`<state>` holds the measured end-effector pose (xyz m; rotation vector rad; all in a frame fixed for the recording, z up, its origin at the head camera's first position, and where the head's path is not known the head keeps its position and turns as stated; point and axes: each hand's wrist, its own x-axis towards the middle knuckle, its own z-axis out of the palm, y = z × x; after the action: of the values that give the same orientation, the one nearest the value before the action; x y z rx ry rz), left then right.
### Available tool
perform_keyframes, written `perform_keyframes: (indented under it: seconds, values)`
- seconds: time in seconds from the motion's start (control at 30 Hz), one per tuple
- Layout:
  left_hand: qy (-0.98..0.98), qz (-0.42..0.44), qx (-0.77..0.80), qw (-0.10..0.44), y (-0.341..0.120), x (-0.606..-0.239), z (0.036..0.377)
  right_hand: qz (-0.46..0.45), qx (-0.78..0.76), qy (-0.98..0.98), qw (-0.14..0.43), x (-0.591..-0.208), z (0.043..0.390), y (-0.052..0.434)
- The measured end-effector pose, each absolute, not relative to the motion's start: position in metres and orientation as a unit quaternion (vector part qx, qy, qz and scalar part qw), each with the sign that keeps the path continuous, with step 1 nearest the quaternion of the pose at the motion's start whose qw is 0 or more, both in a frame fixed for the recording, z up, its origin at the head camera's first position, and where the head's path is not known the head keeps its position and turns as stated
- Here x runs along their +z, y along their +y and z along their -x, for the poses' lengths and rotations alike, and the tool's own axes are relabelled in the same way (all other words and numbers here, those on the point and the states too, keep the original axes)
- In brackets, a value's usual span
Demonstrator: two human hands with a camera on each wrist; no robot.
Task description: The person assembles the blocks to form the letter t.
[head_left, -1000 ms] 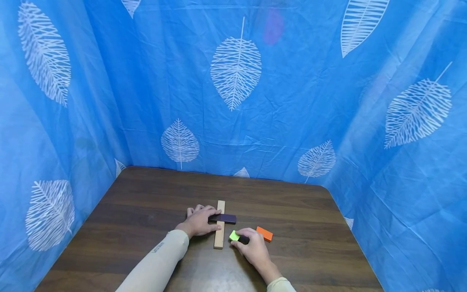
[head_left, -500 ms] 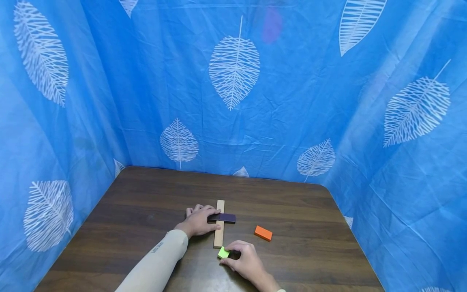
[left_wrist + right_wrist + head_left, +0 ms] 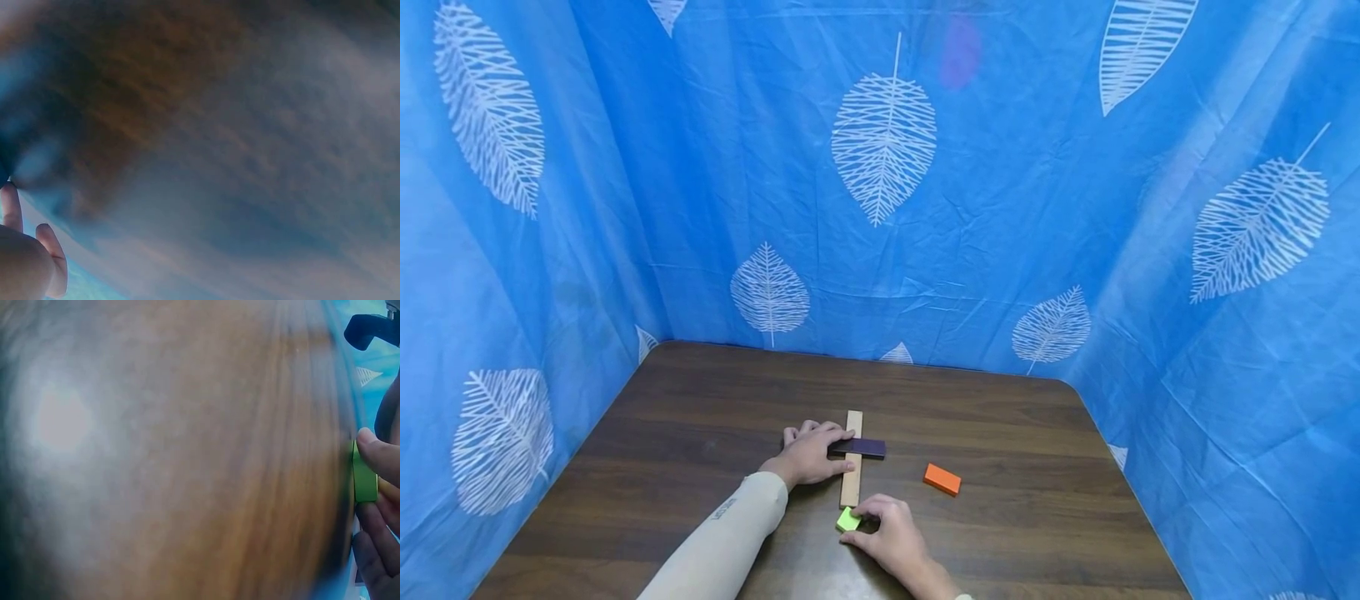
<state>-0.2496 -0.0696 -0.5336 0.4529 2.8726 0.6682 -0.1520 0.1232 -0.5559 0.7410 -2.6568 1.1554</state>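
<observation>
Pinching the small lime-green block (image 3: 847, 520) at the near end of the wooden strip (image 3: 852, 460), your right hand (image 3: 887, 537) had its fingertips curled round the block's edges, the block resting on the tabletop (image 3: 700, 433) just short of the strip. Your left hand (image 3: 808, 454) lay beside the strip with its fingers closed on the left end of the dark purple block (image 3: 859, 447), which sat crosswise on top of the strip. The orange block (image 3: 942, 479) lay apart to the right, untouched. The green block looked light, rigid and smooth-sided, so it would likely slide easily on the wood grain; its short opposite edges seemed the surest place for your grip. The wrist views were too blurred to add much, though the right one showed your fingertips (image 3: 375, 447) on the green edge.
</observation>
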Motion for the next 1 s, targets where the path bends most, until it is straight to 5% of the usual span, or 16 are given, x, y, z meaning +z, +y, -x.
perform_keyframes:
  seconds: [0.67, 1.0]
  values:
    - [0.960, -0.151, 0.221, 0.082, -0.070, -0.532, 0.248, -0.259, 0.340, -0.898, 0.108, -0.553, 0.151, 0.126]
    - [0.960, -0.147, 0.219, 0.091, -0.069, -0.531, 0.248, -0.155, 0.319, -0.926, 0.131, -0.538, 0.167, 0.159]
